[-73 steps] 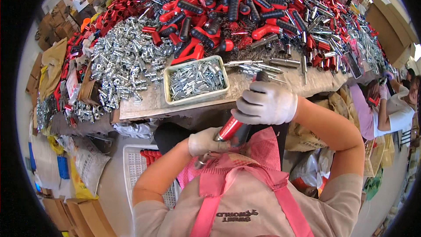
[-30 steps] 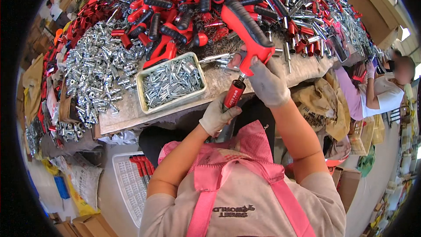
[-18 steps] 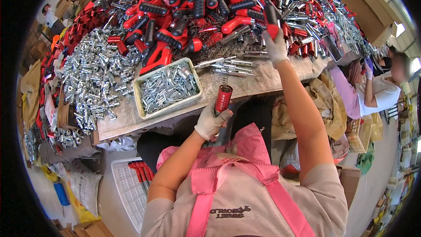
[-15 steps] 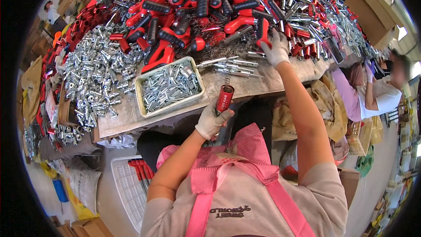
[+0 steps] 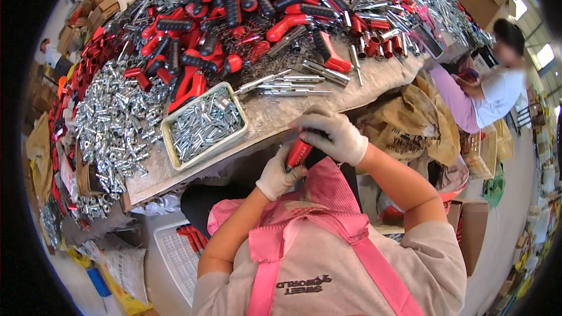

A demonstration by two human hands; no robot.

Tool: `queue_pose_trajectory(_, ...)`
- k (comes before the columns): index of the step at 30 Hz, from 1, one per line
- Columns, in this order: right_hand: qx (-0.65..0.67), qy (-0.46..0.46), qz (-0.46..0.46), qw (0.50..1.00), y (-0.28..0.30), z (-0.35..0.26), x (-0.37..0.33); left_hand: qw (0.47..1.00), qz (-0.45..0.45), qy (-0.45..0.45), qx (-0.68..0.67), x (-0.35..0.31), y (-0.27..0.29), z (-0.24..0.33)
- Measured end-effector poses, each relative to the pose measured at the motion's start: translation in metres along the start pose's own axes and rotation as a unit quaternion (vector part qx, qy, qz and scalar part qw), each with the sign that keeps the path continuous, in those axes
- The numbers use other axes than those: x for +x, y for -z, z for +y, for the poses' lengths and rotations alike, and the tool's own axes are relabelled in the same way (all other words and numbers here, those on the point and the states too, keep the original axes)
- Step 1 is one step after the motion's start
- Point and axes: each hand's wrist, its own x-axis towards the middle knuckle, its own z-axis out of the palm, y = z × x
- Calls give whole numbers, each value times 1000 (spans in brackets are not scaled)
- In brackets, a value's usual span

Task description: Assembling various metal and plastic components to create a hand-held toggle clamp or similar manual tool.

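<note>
My gloved left hand [image 5: 279, 174] is wrapped round a short red metal tube [image 5: 299, 153], held upright and slightly tilted above my lap. Over the tube's upper end, the gloved right hand [image 5: 335, 136] curls with its fingers pinched together. Those fingers cover the tube's mouth, and what they hold there cannot be made out. Beyond my hands, on the table, lie thin silver rods [image 5: 295, 85] and a red and black pistol-shaped handle [image 5: 332, 52]. A cream tray [image 5: 213, 148] of small metal pins stands left of them.
Silver fittings [image 5: 111, 123] are heaped at the left of the table. More red and black handles [image 5: 232, 9] pile up behind. A phone [image 5: 430, 41] lies at the right. A white crate [image 5: 175, 251] stands low on the left; another person [image 5: 497, 93] sits at the right.
My right hand has come back from a red handle on the table to the tube's upper end. The spring that stuck out of the tube no longer shows. My view has shifted slightly.
</note>
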Motion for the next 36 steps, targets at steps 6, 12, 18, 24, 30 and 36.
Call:
queue_pose_trajectory(6,72,-23,18,997,2,-4,-30,998,8,50,-35,-13,-21,19)
queue_pose_trajectory(12,-110,66,95,987,27,44,80,995,90,34,-37,-26,-7,17)
queue_pose_trajectory(18,-456,-81,-110,879,20,119,208,984,131,53,-108,-35,8,20)
queue_pose_trajectory(24,-504,5,-198,841,35,112,226,967,145,43,-204,-38,19,22)
queue_pose_trajectory(30,-181,61,296,936,59,53,148,952,187,12,-242,-38,28,35)
queue_pose_trajectory(36,438,-190,168,863,-35,14,1,951,230,-38,-204,-37,33,58)
